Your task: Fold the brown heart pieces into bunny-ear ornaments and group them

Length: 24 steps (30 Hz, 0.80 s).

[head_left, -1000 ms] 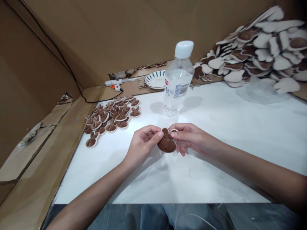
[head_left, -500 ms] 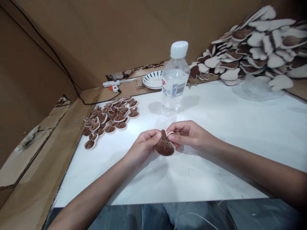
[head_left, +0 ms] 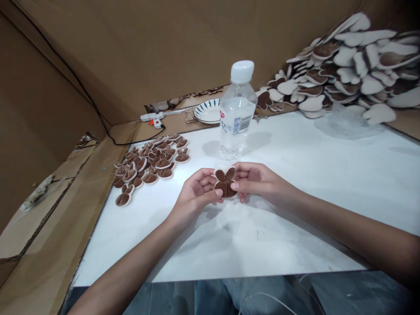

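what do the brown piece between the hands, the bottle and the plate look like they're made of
The brown piece looks like matte plush fabric, from its velvety face. The bottle is most likely clear plastic, from its see-through, shiny walls. The plate, smooth white with dark stripes, could be glazed ceramic or plastic.

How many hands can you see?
2. The left hand holds the left side of a brown two-eared fabric piece; the right hand holds its right side. Both are nearer than the plastic bottle. No other hands show.
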### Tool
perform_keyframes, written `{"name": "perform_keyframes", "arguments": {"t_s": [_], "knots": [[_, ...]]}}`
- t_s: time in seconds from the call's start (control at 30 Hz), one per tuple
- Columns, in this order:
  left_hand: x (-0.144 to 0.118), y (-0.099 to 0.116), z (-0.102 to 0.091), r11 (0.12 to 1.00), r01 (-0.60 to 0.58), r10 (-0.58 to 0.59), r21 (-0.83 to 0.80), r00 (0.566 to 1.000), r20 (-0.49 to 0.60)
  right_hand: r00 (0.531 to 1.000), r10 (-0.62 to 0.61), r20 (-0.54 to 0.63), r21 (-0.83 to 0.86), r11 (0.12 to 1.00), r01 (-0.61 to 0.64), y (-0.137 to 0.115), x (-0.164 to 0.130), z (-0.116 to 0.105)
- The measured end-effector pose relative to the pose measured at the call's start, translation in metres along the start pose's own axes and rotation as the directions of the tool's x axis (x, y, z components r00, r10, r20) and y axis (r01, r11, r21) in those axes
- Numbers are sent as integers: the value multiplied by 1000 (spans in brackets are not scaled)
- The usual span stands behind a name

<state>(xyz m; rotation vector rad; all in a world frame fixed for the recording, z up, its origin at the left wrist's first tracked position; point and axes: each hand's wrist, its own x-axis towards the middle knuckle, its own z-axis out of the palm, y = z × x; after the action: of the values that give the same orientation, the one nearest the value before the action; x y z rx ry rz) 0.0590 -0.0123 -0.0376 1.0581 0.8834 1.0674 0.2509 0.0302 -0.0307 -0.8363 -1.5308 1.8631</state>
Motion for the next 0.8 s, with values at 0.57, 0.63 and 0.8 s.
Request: {"name": "perform_keyframes", "arguments": {"t_s": [0.57,0.63,0.8], "knots": [[5,3,-7,992,56,-62,-112,997,-50,995,8,-100,-46,999,-13,3,1,-7],[6,3,-7,990,44,-51,-132,997,-49,994,12,-109,-58,998,-18,4,1,-7],[7,-2,-6,997,35,-39,-62,997,-62,989,52,-138,-72,995,-62,7,4,-7]]}}
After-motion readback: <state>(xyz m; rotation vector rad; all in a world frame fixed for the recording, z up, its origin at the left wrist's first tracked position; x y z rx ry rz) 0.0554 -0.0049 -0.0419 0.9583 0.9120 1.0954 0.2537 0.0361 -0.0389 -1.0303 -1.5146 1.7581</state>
